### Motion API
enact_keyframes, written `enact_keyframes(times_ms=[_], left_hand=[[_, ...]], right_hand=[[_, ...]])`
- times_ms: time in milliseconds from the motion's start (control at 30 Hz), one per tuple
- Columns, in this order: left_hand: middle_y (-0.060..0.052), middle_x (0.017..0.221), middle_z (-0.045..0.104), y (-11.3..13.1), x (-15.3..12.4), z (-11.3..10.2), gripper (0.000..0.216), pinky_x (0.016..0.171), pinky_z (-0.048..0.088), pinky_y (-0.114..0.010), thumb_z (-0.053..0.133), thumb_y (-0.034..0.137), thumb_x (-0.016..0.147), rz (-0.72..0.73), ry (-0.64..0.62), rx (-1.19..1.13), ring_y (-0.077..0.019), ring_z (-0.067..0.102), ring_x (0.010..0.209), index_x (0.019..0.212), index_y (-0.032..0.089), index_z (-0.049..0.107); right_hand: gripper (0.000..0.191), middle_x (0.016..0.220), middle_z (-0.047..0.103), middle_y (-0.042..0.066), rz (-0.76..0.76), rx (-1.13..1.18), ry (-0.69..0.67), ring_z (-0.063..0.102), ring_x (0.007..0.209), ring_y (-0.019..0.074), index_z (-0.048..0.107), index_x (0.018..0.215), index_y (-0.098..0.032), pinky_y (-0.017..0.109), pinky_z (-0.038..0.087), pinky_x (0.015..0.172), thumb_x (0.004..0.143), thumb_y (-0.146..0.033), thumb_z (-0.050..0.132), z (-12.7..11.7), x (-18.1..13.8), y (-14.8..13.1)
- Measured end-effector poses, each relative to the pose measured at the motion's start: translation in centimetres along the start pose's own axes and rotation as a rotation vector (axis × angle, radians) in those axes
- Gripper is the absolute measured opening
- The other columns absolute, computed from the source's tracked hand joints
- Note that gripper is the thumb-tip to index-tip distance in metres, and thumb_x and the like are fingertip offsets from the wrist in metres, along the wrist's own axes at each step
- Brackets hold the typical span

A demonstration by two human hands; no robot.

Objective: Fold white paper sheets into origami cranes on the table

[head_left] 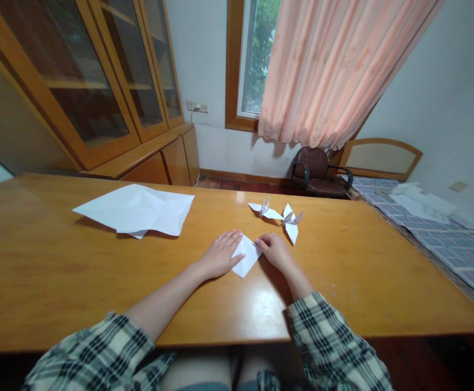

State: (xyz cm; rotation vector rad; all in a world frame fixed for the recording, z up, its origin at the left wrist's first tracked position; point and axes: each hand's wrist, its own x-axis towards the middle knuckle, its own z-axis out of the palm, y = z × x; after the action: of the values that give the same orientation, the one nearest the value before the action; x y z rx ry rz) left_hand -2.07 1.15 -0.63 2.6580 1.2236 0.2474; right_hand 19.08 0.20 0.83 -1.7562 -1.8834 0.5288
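A small folded square of white paper (245, 259) lies on the wooden table, one corner pointing toward me. My left hand (222, 254) rests flat over its left side, fingers stretched out and the thumb across the paper. At the right corner, my right hand (275, 249) pinches the edge between thumb and curled fingers. Just beyond the hands are two white folded paper cranes: one crane (266, 209) with its wings spread, and another crane (291, 221) right beside it.
Creased white paper sheets (139, 209) lie at the table's (77, 288) far left. A glass-door cabinet (139, 70) stands behind on the left. Past the far edge are a dark office chair (316, 168), a pink curtain (326, 70) and a bed (436, 222) on the right.
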Motion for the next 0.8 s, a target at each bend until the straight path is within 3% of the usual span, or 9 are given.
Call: enact_keyframes(times_ms=[100, 200, 800], left_hand=[[-0.012, 0.154, 0.018, 0.0, -0.1, -0.2, 0.075, 0.115, 0.009, -0.041, 0.026, 0.062, 0.09, 0.021, -0.035, -0.004, -0.0248, 0.013, 0.142, 0.147, 0.013, 0.021], [-0.014, 0.154, 0.016, 0.1, -0.2, -0.4, 0.085, 0.115, 0.008, -0.043, 0.028, 0.069, 0.085, 0.034, -0.056, -0.008, -0.0273, 0.011, 0.142, 0.147, 0.012, 0.019], [-0.014, 0.155, 0.015, -0.4, -0.4, -0.2, 0.092, 0.115, 0.009, -0.044, 0.039, 0.072, 0.079, 0.048, -0.022, -0.067, -0.0277, 0.013, 0.142, 0.147, 0.015, 0.018]], right_hand=[[0.027, 0.074, 0.069, 0.006, -0.009, 0.081, -0.105, 0.06, 0.07, 0.0166, 0.07, 0.076, -0.015, 0.024, 0.038, 0.063, 0.086, -0.028, 0.049, -0.5, 0.0, 0.4], [0.024, 0.078, 0.07, 0.005, -0.027, 0.185, -0.17, 0.061, 0.071, 0.0162, 0.07, 0.084, -0.015, 0.024, 0.04, 0.064, 0.085, -0.027, 0.05, -0.8, 0.0, 0.7], [0.026, 0.061, 0.064, 0.003, 0.049, 0.148, -0.186, 0.055, 0.058, 0.0133, 0.067, 0.065, -0.014, 0.023, 0.036, 0.056, 0.08, -0.032, 0.056, -1.0, 0.1, 0.5]])
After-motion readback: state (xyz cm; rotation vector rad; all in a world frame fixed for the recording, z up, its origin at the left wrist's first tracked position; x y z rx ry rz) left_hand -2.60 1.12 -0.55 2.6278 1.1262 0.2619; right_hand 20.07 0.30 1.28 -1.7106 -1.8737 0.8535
